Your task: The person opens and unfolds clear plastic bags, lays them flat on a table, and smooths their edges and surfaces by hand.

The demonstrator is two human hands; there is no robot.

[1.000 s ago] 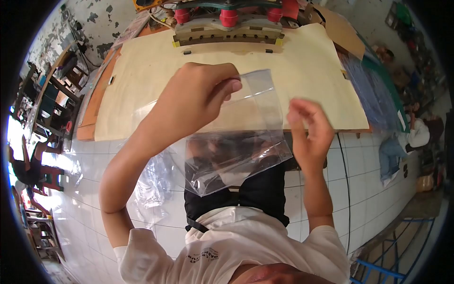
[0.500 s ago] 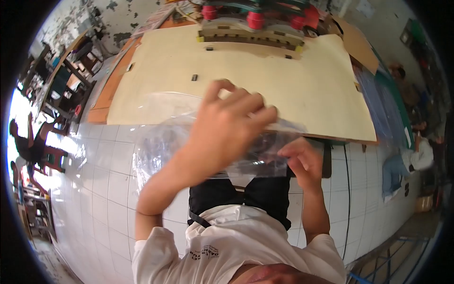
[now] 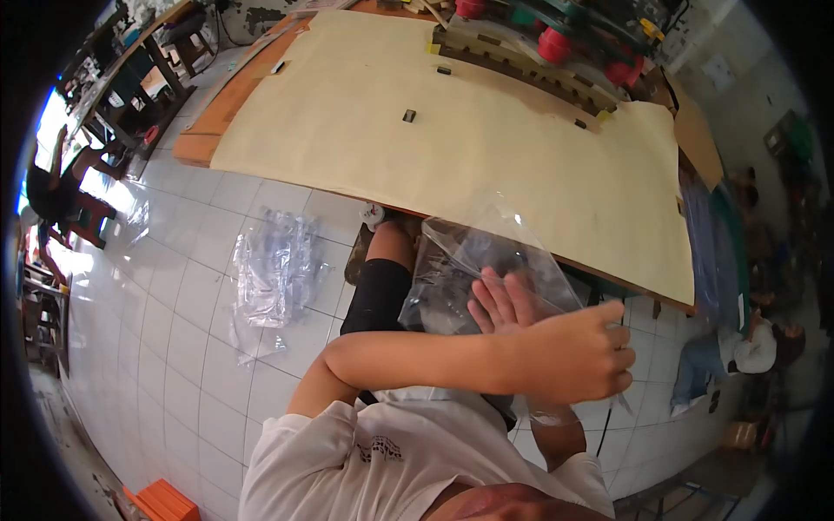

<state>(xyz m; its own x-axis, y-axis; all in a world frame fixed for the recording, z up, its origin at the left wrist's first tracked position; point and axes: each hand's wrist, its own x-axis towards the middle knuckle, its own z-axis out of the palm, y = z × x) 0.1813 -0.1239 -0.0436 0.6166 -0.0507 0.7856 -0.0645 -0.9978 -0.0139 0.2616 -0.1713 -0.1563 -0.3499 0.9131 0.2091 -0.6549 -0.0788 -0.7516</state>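
By the paper-covered table [image 3: 195,149], glossy, creased transparent film [image 3: 439,291] near right hand [image 3: 508,308], fingers spread; left hand [image 3: 569,354], fingers curled, hold unclear.

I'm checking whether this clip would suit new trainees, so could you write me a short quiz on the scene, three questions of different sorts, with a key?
1. True or false: from the camera, the left hand is behind the right hand.
2. The loose heap of clear plastic lies:
a) on the pale sheet
b) on the person's lap
c) on the tiled floor
3. What color is the object at the bottom left edge of the view?

Key: 1 false; 2 c; 3 orange.
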